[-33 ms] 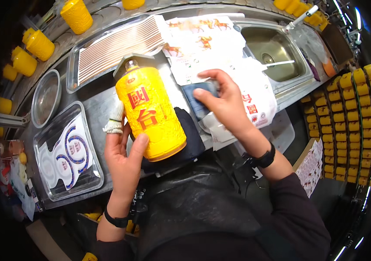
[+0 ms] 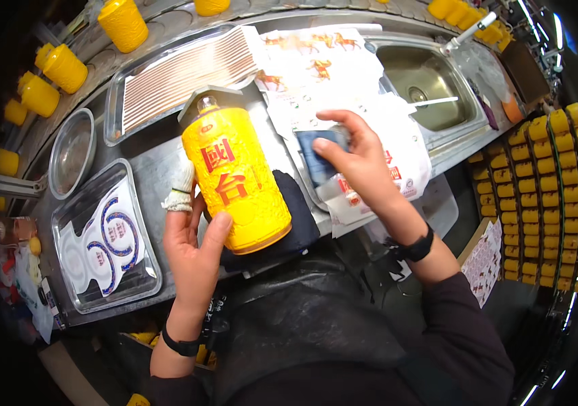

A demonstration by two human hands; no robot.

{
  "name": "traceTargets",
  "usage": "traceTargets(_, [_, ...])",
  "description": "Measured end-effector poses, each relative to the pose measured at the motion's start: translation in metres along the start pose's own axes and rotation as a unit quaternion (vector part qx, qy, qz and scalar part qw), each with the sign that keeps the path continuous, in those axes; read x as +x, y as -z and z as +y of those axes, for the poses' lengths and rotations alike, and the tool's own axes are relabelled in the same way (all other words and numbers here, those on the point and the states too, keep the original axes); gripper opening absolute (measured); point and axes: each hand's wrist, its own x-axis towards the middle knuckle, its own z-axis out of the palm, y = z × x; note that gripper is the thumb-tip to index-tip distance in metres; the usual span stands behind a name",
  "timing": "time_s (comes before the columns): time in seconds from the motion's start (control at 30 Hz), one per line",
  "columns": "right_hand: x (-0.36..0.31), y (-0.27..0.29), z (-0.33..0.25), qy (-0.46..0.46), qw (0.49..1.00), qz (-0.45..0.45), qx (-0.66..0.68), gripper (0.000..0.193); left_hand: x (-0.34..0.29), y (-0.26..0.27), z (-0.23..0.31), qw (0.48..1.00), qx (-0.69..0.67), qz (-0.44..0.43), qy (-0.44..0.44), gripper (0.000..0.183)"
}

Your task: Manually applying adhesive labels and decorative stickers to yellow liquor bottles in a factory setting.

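A yellow embossed bottle (image 2: 238,176) with red characters and a clear neck leans in my left hand (image 2: 190,233). The fingers are behind and beside the bottle, the thumb lies on its front, and a white knitted cover is on one finger. Under the bottle are a dark folded cloth (image 2: 297,210) and a grey angular stand (image 2: 197,95). My right hand (image 2: 356,155) grips a flat blue rectangular piece (image 2: 317,161) between thumb and fingers, over printed white sheets (image 2: 387,125). It is apart from the bottle.
A tray (image 2: 114,101) holds a brown-striped sheet. Another tray (image 2: 150,277) holds curved blue-edged decals, beside a metal bowl (image 2: 72,152). At the right are a sink (image 2: 461,111) and stacked yellow bottles (image 2: 539,196). Yellow bottles (image 2: 123,26) stand along a conveyor at the back.
My right hand and the blue piece have shifted slightly to the right and down, away from the bottle. The bottle in my left hand has barely moved.
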Motion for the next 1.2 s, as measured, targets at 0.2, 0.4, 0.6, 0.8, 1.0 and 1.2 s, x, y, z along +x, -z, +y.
traceTargets(0.2, [0.043, 0.085, 0.015, -0.130, 0.965, -0.014, -0.227, 0.022, 0.002, 0.008, 0.002, 0.998, -0.040, -0.006, 0.054, 0.061])
traceTargets(0.4, [0.067, 0.107, 0.027, -0.093, 0.862, -0.048, -0.496, 0.025, 0.000, 0.022, -0.006, 0.998, -0.016, -0.004, 0.060, 0.059])
traceTargets(0.6, [0.069, 0.126, 0.021, -0.025, 0.794, -0.083, -0.602, 0.028, 0.001, 0.026, -0.008, 0.998, -0.012, -0.011, 0.060, 0.058])
traceTargets(0.8, [0.062, 0.163, 0.015, -0.001, 0.701, -0.061, -0.710, 0.027, 0.003, 0.026, -0.009, 0.997, -0.003, -0.018, 0.080, 0.059])
traceTargets(1.0, [0.078, 0.169, 0.033, -0.016, 0.740, 0.097, -0.666, 0.023, 0.001, 0.025, -0.010, 0.996, -0.005, -0.022, 0.087, 0.058])
traceTargets(1.2, [0.106, 0.195, 0.050, -0.095, 0.783, 0.079, -0.610, 0.027, -0.005, 0.025, -0.006, 0.997, 0.000, -0.019, 0.073, 0.058])
